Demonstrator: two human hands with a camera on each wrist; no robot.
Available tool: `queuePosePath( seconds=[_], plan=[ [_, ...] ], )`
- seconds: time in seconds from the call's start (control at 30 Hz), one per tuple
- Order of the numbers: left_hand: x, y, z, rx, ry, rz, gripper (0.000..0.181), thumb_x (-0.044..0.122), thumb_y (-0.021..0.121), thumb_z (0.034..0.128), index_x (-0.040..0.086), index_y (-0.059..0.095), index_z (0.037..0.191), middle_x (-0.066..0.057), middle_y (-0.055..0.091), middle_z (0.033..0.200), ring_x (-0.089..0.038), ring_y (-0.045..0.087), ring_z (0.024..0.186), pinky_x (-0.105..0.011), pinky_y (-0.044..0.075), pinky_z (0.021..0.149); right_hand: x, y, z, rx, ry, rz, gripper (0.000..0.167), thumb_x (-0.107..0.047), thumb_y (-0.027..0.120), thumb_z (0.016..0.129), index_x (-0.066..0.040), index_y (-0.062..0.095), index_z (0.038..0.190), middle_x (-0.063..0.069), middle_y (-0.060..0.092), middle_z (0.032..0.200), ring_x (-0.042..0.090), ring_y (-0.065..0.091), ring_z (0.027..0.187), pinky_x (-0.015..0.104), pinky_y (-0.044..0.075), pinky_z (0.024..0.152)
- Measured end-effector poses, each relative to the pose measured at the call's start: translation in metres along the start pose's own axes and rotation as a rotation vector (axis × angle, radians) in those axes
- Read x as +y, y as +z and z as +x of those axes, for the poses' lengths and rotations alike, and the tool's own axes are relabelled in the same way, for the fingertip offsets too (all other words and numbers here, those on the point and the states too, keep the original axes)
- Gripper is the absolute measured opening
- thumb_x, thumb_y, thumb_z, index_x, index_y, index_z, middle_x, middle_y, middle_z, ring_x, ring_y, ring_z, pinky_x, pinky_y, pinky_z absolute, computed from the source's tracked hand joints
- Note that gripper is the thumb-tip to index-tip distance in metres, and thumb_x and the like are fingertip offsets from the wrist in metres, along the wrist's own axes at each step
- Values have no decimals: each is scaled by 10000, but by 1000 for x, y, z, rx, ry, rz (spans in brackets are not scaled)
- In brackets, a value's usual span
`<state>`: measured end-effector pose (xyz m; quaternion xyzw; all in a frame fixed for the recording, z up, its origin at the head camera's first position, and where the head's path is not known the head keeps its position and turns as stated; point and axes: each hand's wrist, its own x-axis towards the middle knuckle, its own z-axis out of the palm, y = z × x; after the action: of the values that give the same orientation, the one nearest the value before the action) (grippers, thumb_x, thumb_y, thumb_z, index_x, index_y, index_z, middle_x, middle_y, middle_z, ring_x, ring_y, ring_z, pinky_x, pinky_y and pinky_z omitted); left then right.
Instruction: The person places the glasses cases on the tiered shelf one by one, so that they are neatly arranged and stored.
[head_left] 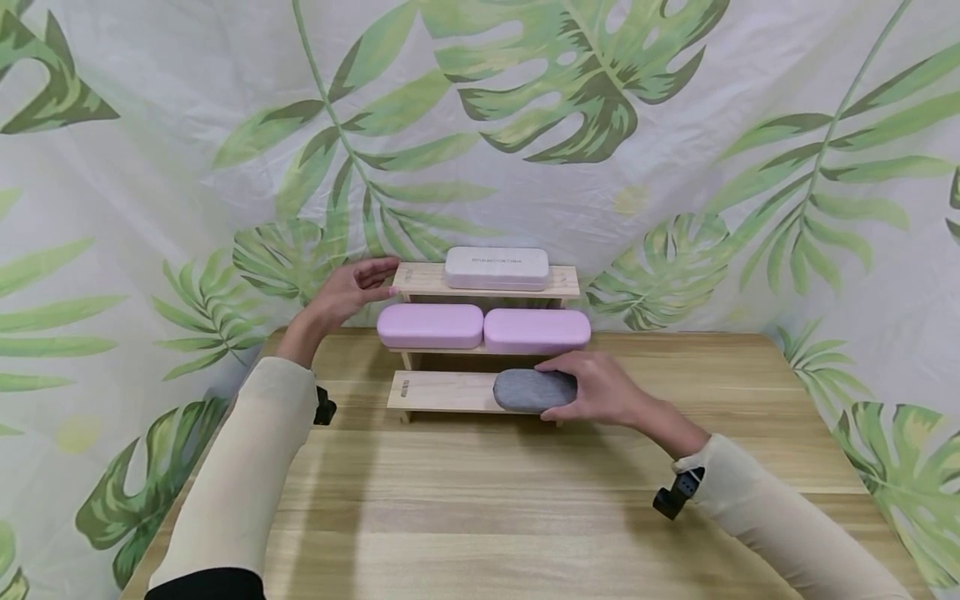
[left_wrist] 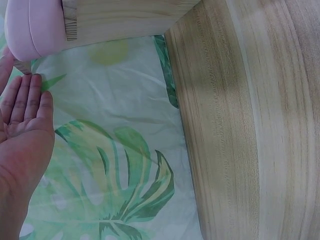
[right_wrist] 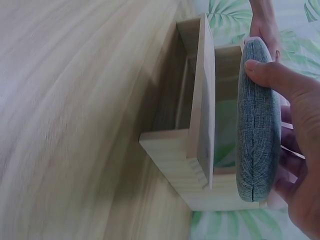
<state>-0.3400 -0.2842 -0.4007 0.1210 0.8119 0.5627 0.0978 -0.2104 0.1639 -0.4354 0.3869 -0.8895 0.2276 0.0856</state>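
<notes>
My right hand point(head_left: 603, 387) grips a grey fabric glasses case point(head_left: 531, 391) by its right end, thumb on one long side and fingers on the other. In the right wrist view the case point(right_wrist: 258, 125) hangs a little above the bottom step of a wooden tiered stand point(head_left: 450, 392). At the left end of the top step is my left hand point(head_left: 347, 293), its fingers extended; whether it touches the stand I cannot tell. Two lilac glasses cases point(head_left: 430, 326) lie side by side on the middle step. A white glasses case point(head_left: 497, 268) sits on the top step.
The stand is at the back of a wood-grain table point(head_left: 480, 517). Behind it hangs a pale cloth point(head_left: 540, 200) with green leaf prints. Bare table surface shows in front of the stand and to both sides.
</notes>
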Motion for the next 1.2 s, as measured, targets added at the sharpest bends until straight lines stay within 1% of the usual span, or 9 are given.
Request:
queuePosePath(
  seconds=[0.2,0.37,0.63,0.77,0.9,1.07,1.2],
  plan=[
    [0,0,0,1,-2,-5,640,129,739,1019,115,479,1604,-76,460,1653,-262,378,1555,-451,348,1278,-6,10,6,16,-11,4,638,-452,970,734,-127,783,1250,57,783,1178,207,737,1057,390,621,832],
    [-2,-1,0,0,-2,2,629,147,740,1021,125,490,1597,-56,466,1650,-242,380,1554,-433,351,1278,-9,20,12,13,-16,-11,642,-476,960,741,-148,781,1264,38,780,1194,209,730,1094,386,618,845],
    [-1,0,0,-9,12,6,644,139,741,1020,111,474,1606,-83,454,1657,-268,371,1560,-455,350,1275,-12,31,21,20,-29,2,633,-447,959,753,-121,778,1265,50,778,1198,225,719,1115,407,609,907],
    [-2,0,1,-5,13,7,638,135,739,1020,112,479,1603,-81,459,1653,-267,373,1558,-454,350,1275,-15,35,24,27,-40,-18,631,-443,959,754,-112,779,1260,46,778,1195,224,718,1115,415,603,926],
    [-3,-1,2,-8,4,8,649,129,726,1029,106,453,1618,-86,434,1668,-270,354,1568,-460,332,1285,-18,40,26,30,-43,-40,633,-449,956,759,-111,777,1263,40,777,1202,223,713,1123,421,598,936],
    [-5,-2,2,-3,-8,0,652,135,731,1027,120,455,1618,-70,435,1669,-251,353,1569,-445,325,1291,-20,46,30,34,-36,-36,633,-424,960,763,-104,771,1276,45,770,1216,219,706,1125,415,601,938],
    [-4,-1,3,-5,2,4,643,140,726,1031,121,458,1616,-66,442,1666,-245,360,1565,-439,335,1287,-22,51,34,31,-36,-63,646,-426,963,759,-100,769,1282,51,769,1219,223,709,1126,413,609,944]
  ],
)
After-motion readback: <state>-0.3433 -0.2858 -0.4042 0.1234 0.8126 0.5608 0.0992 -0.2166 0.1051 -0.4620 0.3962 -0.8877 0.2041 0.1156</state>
